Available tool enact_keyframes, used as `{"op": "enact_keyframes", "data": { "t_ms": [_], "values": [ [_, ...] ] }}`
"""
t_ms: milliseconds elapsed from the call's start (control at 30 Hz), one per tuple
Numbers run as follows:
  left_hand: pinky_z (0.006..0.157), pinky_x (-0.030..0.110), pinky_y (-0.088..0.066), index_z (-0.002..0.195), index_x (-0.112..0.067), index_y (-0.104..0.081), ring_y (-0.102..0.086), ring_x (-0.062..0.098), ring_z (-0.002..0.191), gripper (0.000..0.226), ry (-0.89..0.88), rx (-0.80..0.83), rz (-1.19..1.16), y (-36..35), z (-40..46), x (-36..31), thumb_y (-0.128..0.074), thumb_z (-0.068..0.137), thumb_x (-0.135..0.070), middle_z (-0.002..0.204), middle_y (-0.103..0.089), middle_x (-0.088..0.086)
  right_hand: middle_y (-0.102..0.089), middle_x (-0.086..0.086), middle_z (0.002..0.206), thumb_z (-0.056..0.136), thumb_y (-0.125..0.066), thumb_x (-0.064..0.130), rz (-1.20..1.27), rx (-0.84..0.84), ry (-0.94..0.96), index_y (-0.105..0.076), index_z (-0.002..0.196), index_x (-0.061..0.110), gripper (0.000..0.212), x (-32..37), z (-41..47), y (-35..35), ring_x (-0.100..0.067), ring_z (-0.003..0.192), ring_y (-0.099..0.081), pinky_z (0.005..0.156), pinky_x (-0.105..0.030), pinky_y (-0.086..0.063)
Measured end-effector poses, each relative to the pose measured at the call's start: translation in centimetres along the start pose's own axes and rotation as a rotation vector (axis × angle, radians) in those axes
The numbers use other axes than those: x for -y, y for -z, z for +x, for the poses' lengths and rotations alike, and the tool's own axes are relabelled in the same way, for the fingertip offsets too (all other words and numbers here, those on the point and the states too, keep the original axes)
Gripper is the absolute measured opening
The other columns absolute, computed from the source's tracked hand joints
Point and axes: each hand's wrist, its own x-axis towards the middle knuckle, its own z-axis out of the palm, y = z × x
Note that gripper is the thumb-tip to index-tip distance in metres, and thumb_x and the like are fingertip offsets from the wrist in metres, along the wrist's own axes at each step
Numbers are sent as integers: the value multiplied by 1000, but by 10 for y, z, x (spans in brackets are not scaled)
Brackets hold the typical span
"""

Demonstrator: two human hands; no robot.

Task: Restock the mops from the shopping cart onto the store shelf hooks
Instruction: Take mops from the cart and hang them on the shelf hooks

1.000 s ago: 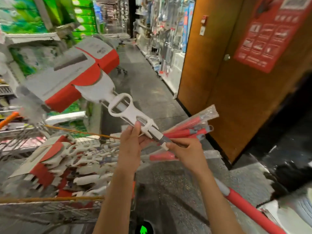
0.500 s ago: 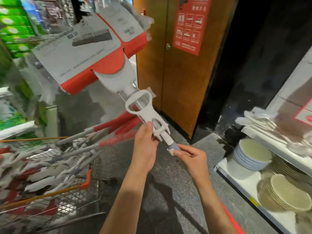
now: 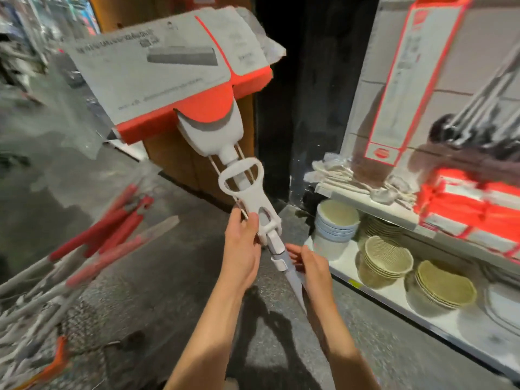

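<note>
Gripping white plastic mop shaft, left hand, right hand, cardboard-sleeved rectangular head.

One mop held up, two hands.

**Shelves stocked, floor speckled**

Down on the right, the white bottom shelf carries a stack of pale bowls at its near end, then two stacks of woven-look olive baskets side by side, and blurred white dishes at the far right. The shelf above holds bundled white cloth-like items and red-and-white boxes. A tall red-edged box stands upright there. Below everything, a grey speckled floor.
</note>
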Motion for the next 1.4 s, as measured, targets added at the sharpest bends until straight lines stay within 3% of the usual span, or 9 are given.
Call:
{"op": "enact_keyframes", "data": {
  "t_ms": [167,333,567,667,900,1000,1100,1233,1400],
  "values": [
    [82,26,-55,129,-6,-51,-67,11,91,25,6,180,63,-29,8,25,-42,105,-4,94,-73,-4,-69,5,125,96,-51,43,21,-65,147,-64,125,24,37,48,26,35,-3,118,-62,97,-16,-48],
    [101,47,-48,131,-15,-55,-64,26,114,39,42,291,116,-48,23,49,-57,93,-25,119,-70,8,-67,4,129,96,-53,43,33,-16,200,-58,137,17,48,93,65,50,-6,122,-61,106,-25,-45],
    [105,46,-48,136,-17,-53,-61,29,124,43,72,483,192,-78,61,67,-57,95,-28,130,-66,8,-75,-1,102,101,-57,25,106,-54,177,-76,102,19,19,124,127,71,-13,98,-66,96,-34,-48],
    [106,46,-46,135,-20,-55,-60,27,125,42,94,548,203,-96,84,71,-61,95,-32,131,-67,5,-68,-10,97,99,-60,21,204,-142,192,-71,99,9,17,126,153,81,-20,92,-60,88,-38,-48],
    [107,40,-46,134,-22,-56,-61,22,126,36,116,754,245,-147,136,87,-56,100,-30,130,-68,2,-72,-12,115,87,-66,31,211,-432,286,-72,112,7,36,131,195,114,-20,104,-63,100,-42,-48],
    [101,37,-48,122,-18,-63,-66,12,114,30,97,825,333,-171,161,88,-50,103,-37,116,-73,-1,-75,-4,102,89,-68,26,221,-501,322,-78,92,20,12,134,210,132,-19,95,-64,92,-41,-50],
    [97,26,-48,123,-28,-64,-64,5,114,40,29,789,294,-202,182,78,-45,97,-52,117,-72,-11,-73,0,87,98,-60,10,216,-539,369,-79,82,21,27,133,219,143,-17,85,-61,81,-37,-49],
    [103,28,-47,121,-30,-68,-63,4,117,26,-76,710,223,-243,203,82,-47,106,-26,117,-73,-13,-70,5,78,98,-57,3,237,-612,417,-74,78,17,30,131,228,158,-9,75,-60,71,-24,-50],
    [93,15,-49,125,-15,-65,-65,-4,108,28,-21,727,91,-293,210,94,-55,101,-8,119,-71,-11,-72,-4,92,97,-58,3,347,-697,439,-75,89,14,22,137,237,194,-19,89,-61,80,-33,-52]
  ]
}}
